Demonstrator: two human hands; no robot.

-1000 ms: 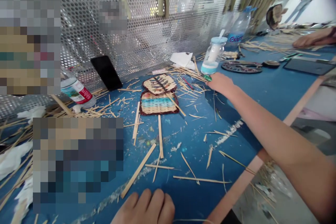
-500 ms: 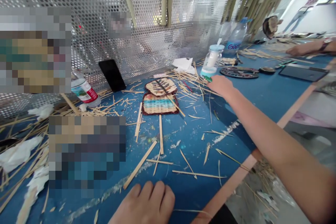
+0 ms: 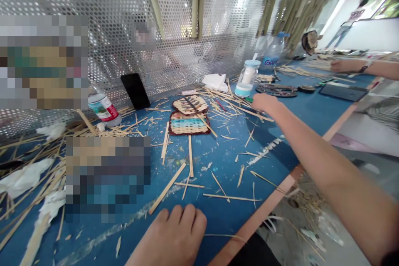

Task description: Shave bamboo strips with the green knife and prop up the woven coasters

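Observation:
My left hand (image 3: 177, 230) rests on the blue table near its front edge, fingers curled with the tips hidden beneath. A thin strip (image 3: 222, 236) runs rightward from beside it. Farther off, my right hand (image 3: 264, 103) is closed around a small green object (image 3: 249, 99), mostly covered by the fingers, so its kind is unclear. Just behind it stands a glass jar (image 3: 245, 81) with a light blue lid. In the middle lie two dark-rimmed woven pieces, a leaf-patterned one (image 3: 190, 104) overlapping a blue-striped one (image 3: 189, 123).
Bamboo strips (image 3: 168, 188) and scraps litter the blue table (image 3: 218, 218). A black phone (image 3: 135, 90) leans on the perforated metal screen (image 3: 109, 20), near a red-labelled bottle (image 3: 104, 109). At right are a paint palette (image 3: 276, 90), a large water bottle (image 3: 274, 52) and another person's hand (image 3: 339, 65).
The camera view has shifted slightly. My right hand, with the green object, has dropped lower and away from the jar's front. My left hand stays near the table's front edge.

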